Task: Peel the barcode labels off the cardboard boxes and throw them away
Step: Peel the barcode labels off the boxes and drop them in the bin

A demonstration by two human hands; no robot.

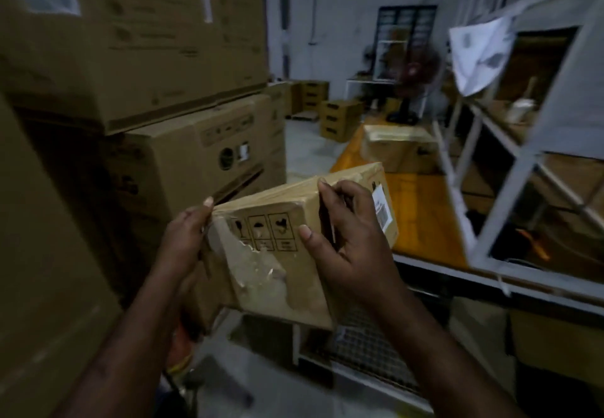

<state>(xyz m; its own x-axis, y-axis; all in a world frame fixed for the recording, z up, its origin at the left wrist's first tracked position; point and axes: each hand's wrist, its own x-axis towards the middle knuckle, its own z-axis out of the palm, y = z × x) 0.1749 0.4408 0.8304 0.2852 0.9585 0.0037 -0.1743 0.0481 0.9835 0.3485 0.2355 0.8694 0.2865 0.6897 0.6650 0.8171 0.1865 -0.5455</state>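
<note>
In a dim aisle between stacked cartons [183, 162] and a white metal rack [510, 169], a person holds a small cardboard box [271, 287] up in the air, clear of any surface. The left hand [186, 247] grips the box's left edge, with the thumb hooked at the top corner and the fingers wrapped behind. The right hand [346, 247] grasps the right side, fingertips over the top edge and thumb pressed on the near face.

The step in hand looks like turning the box to reach its barcode label [382, 210]. The label sits on the right-hand face, just beyond the right hand's fingers. To do this well, I would keep the left hand clamped as the anchor and rotate the labelled face towards the body. The right hand can then let go and work a nail under 1 corner of the label. Pulling low and slow along the face should bring it off in 1 piece rather than in shreds.

The label is a small white rectangle with dark print. It looks flat and whole, with no lifted edge that the blur lets me see. The near face carries 3 printed handling symbols [264, 231]. Below them is a pale ragged patch [258, 274] where the surface is torn and glossy scraps cling. The cardboard looks soft and creased at the corners, so its skin may tear under a hard pull.
</note>
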